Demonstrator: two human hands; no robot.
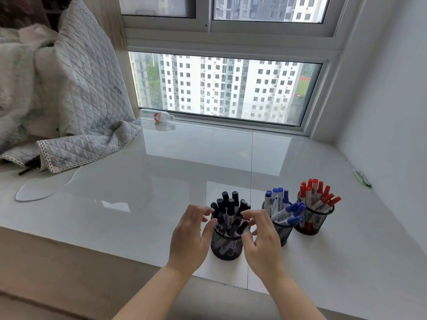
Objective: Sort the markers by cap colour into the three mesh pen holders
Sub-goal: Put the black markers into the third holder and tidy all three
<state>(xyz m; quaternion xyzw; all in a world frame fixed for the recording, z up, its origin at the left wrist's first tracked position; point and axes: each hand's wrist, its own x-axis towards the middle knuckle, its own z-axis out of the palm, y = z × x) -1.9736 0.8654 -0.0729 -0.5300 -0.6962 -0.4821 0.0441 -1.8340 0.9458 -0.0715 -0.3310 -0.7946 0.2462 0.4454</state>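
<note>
Three black mesh pen holders stood in a row near the front edge of the glossy white counter (161, 181). The left holder (226, 247) carried the black-capped markers (230, 210), packed upright and leaning outward. At its 3 o'clock stood the middle holder (284, 229) with the blue-capped markers (280, 204), some of them tilted to the right. Next to it, the right holder (312, 219) held the red-capped markers (316, 192).

The left hand (190, 236) and the right hand (260, 236) flanked the left holder — fingers spread and lightly bent over its rim and the black caps. Whether any finger really pinched a marker, I cannot tell. The right hand hid part of the middle holder's wall, and the marker labels were too small to read.

At 10 o'clock lay a quilted grey blanket (87, 100) with a lace edge, with a thin white cable (46, 192) curling in front of it. A clear plastic bottle (159, 116) lay at the window (226, 88) — its lower part only a reflection.
</note>
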